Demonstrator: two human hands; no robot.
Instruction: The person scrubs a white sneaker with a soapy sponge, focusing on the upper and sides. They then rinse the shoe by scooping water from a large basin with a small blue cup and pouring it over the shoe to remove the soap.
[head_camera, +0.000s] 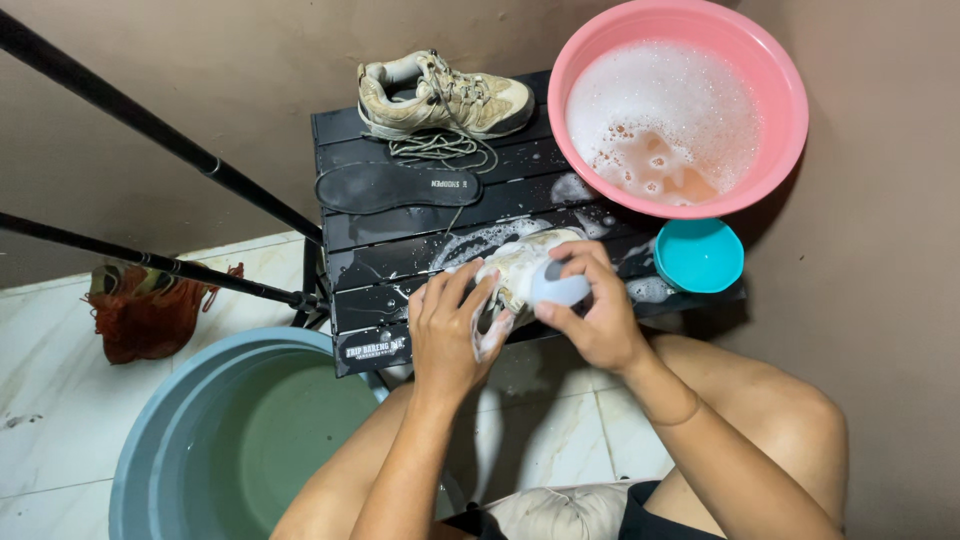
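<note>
Gripping the soapy shoe (520, 265) on the black table (400, 235), your left hand (448, 335) clamps its near end; its long axis runs away toward the pink basin (790, 110). Your right hand (590, 310) holds a pale brush (560, 288) against it.

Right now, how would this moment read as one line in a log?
left hand: grips soapy shoe | right hand: holds pale scrubber on shoe | table: wet | pink basin: suds
</note>
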